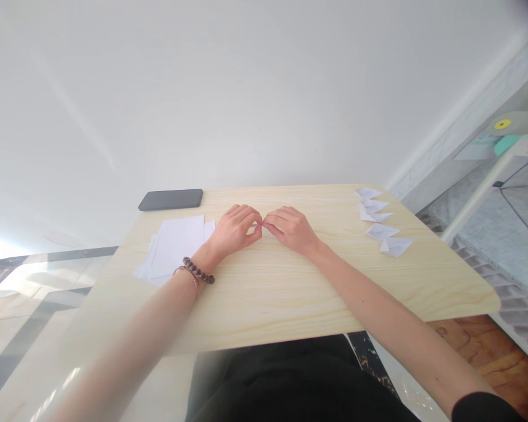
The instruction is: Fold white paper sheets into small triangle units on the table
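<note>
A smooth, pale wall rises behind a table (264, 299) of light wood grain, its near right corner rounded. Over the middle of the top, the left hand (233, 231) and right hand (291, 228) meet at the fingertips. On each, thumb and forefinger press together in a pinch, the other fingers curled beside them. Between them is a small piece of white paper (255, 227), mostly hidden by the fingers, so its folded shape cannot be told. Round, dark beads make up a bracelet (198, 271) on the left wrist, next to a thinner reddish band (192, 278). Near that wrist lie flat, matte paper sheets (179, 243), loosely overlapping, with a slim dark phone (171, 200) beyond them. Along the right side, crisp, pointed folded paper shapes (396, 247) run in a slightly slanting row, the farther ones close together.
</note>
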A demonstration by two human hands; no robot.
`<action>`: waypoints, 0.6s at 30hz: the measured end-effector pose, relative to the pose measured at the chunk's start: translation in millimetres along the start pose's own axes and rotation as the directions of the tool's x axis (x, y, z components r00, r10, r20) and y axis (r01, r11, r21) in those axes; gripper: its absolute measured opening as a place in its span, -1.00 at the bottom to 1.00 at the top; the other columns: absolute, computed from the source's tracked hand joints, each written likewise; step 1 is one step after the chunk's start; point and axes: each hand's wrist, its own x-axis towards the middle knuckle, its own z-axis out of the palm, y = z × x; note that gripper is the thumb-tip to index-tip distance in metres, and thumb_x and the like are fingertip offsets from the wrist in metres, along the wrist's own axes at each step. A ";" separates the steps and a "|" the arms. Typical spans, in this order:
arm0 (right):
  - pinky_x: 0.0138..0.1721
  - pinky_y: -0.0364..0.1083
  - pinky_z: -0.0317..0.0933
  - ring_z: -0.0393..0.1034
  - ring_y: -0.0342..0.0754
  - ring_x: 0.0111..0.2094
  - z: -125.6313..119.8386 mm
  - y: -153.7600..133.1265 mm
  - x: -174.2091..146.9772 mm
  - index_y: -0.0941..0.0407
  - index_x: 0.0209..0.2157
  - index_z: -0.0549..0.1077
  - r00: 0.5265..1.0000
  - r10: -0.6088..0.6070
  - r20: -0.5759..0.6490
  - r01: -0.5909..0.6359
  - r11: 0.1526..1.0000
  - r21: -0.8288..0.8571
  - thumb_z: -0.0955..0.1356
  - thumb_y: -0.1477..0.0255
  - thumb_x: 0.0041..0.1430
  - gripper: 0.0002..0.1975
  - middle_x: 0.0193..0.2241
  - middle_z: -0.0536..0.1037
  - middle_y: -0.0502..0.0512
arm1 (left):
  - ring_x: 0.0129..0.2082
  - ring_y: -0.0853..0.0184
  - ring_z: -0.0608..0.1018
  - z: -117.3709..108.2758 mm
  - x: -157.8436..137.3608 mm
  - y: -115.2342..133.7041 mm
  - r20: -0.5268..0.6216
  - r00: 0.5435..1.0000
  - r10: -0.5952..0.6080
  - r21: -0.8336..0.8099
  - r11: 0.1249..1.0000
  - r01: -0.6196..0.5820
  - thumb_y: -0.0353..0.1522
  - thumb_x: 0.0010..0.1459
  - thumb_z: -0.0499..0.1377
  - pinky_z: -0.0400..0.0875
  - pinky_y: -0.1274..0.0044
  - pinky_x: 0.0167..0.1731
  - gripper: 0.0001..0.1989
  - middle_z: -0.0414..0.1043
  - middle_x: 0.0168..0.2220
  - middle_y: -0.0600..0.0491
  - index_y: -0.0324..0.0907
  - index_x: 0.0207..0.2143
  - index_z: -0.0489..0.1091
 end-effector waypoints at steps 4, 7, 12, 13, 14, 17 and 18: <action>-0.20 -0.07 0.09 0.27 -0.07 -0.26 -2.0 0.8 1.1 0.10 -0.32 0.39 1.000 -0.008 -0.030 0.008 1.000 0.000 0.17 0.40 0.20 -0.80 -0.34 0.49 0.06 | -0.30 0.32 0.41 -0.3 -0.3 -1.5 -0.034 0.999 -0.014 0.015 1.000 0.015 -0.43 0.05 0.04 0.26 0.46 -0.25 -0.90 0.40 -0.34 -0.01 -0.21 -0.36 0.32; -0.20 -0.08 0.09 0.27 -0.08 -0.27 -1.6 1.1 1.8 0.12 -0.33 0.39 0.999 -0.016 -0.045 0.016 1.000 -0.002 0.17 0.41 0.20 -0.81 -0.36 0.48 0.07 | -0.33 0.33 0.40 1.3 -0.8 -3.5 -0.056 0.998 -0.003 0.022 1.000 0.005 -0.42 0.05 0.05 0.27 0.46 -0.27 -0.92 0.39 -0.36 0.00 -0.22 -0.38 0.31; -0.21 -0.09 0.09 0.27 -0.09 -0.28 -0.7 3.0 0.9 0.12 -0.36 0.38 0.999 -0.005 -0.045 0.005 1.000 -0.005 0.18 0.41 0.19 -0.82 -0.37 0.47 0.07 | -0.33 0.36 0.40 2.8 -1.1 -3.9 -0.031 0.999 0.027 -0.001 1.000 -0.027 -0.44 0.07 0.04 0.27 0.48 -0.26 -0.92 0.40 -0.37 0.01 -0.22 -0.38 0.31; -0.21 -0.09 0.09 0.27 -0.09 -0.28 -1.0 3.6 0.7 0.12 -0.36 0.38 0.999 -0.005 -0.038 0.005 1.000 -0.008 0.19 0.40 0.19 -0.82 -0.37 0.47 0.07 | -0.32 0.36 0.40 2.7 -1.2 -3.8 -0.021 0.999 0.025 -0.007 1.000 -0.025 -0.43 0.08 0.04 0.27 0.48 -0.26 -0.92 0.40 -0.36 0.01 -0.22 -0.37 0.31; -0.21 -0.09 0.09 0.26 -0.09 -0.28 -1.5 4.1 0.5 0.12 -0.36 0.38 1.000 -0.005 -0.030 0.005 1.000 -0.012 0.19 0.39 0.19 -0.82 -0.37 0.47 0.07 | -0.31 0.35 0.40 2.4 -1.3 -3.7 -0.012 1.000 0.019 -0.011 1.000 -0.019 -0.43 0.08 0.03 0.27 0.47 -0.25 -0.91 0.40 -0.35 0.00 -0.22 -0.36 0.31; -0.20 -0.08 0.09 0.26 -0.08 -0.27 -3.7 5.5 0.6 0.12 -0.36 0.38 1.000 0.010 -0.008 -0.010 1.000 -0.018 0.18 0.39 0.19 -0.81 -0.35 0.47 0.08 | -0.30 0.34 0.40 1.6 -1.6 -4.6 0.004 1.000 -0.009 -0.016 1.000 0.009 -0.42 0.09 0.03 0.27 0.47 -0.24 -0.90 0.40 -0.33 0.00 -0.22 -0.34 0.31; -0.20 -0.08 0.09 0.26 -0.08 -0.27 -4.3 5.9 0.7 0.13 -0.35 0.38 1.000 0.021 -0.004 -0.021 1.000 -0.014 0.18 0.39 0.20 -0.80 -0.35 0.47 0.08 | -0.30 0.34 0.40 1.5 -1.7 -5.2 0.003 1.000 -0.020 -0.016 1.000 0.020 -0.41 0.09 0.04 0.28 0.47 -0.24 -0.90 0.39 -0.33 -0.01 -0.22 -0.34 0.32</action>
